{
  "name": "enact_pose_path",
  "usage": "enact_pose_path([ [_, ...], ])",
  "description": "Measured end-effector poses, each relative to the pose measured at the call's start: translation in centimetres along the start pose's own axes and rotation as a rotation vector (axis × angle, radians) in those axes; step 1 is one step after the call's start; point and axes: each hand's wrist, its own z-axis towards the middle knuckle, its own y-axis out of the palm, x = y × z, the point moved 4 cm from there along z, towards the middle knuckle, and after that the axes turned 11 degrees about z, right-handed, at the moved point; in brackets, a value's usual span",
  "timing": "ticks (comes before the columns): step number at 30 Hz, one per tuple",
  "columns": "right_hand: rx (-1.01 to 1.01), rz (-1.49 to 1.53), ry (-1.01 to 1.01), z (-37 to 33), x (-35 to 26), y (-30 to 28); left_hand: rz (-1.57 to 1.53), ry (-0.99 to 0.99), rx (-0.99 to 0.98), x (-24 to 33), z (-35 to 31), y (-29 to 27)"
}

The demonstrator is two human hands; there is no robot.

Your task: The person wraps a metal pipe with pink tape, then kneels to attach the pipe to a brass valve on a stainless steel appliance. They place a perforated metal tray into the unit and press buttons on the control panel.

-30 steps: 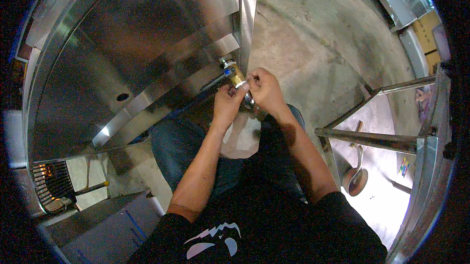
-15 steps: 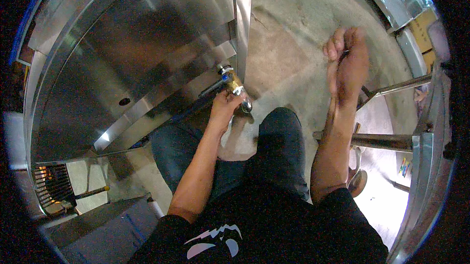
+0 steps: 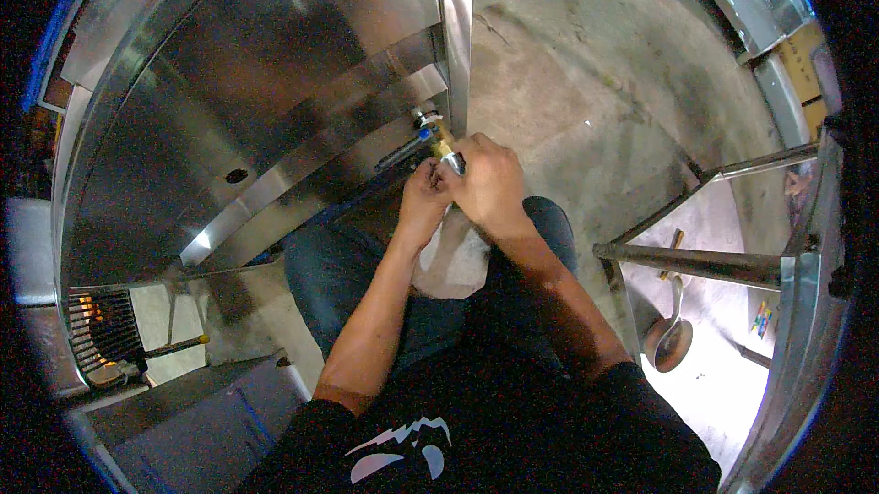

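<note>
Brass tap [image 3: 444, 144] with a chrome end [image 3: 453, 162] sits just above the middle of the frame, slanting toward the lower right, its top meeting a metal fitting beside the steel panel [image 3: 247, 64]. A dark lever [image 3: 400, 153] runs from its blue hub [image 3: 425, 134] toward the lower left. The left hand [image 3: 427, 194] comes up from below, its fingers curled and grasping the chrome end from the left. The right hand [image 3: 492, 184] lies against the other side, its fingers bent over the chrome end; their tips are partly hidden, so I cannot tell whether they pinch it. Both hands meet at the thumbs. Concrete floor [image 3: 540, 64] fills the upper right, a pan [image 3: 668, 346] lies at the lower right, and a dark grille [image 3: 103, 334] shows at the lower left.
</note>
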Motion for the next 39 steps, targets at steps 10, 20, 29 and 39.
enact_pose_path([
  [10, -0.173, -0.133, -0.24, 1.8, 3.4, 1.2, -0.157, -0.087, 0.097, -0.6, 1.0, 0.3],
  [20, 0.113, -0.04, 0.518, -0.9, 26.3, -4.4, -0.085, -0.127, 0.092, -1.1, 1.7, 0.2],
  [29, 0.264, -0.057, 0.406, -2.7, 19.2, -2.7, 0.35, -0.075, 0.284, 1.7, 1.3, -0.1],
  [39, 0.514, 0.112, 0.328, -2.1, 15.7, -3.5, 0.057, -0.21, 0.208, 2.1, -1.3, -3.2],
])
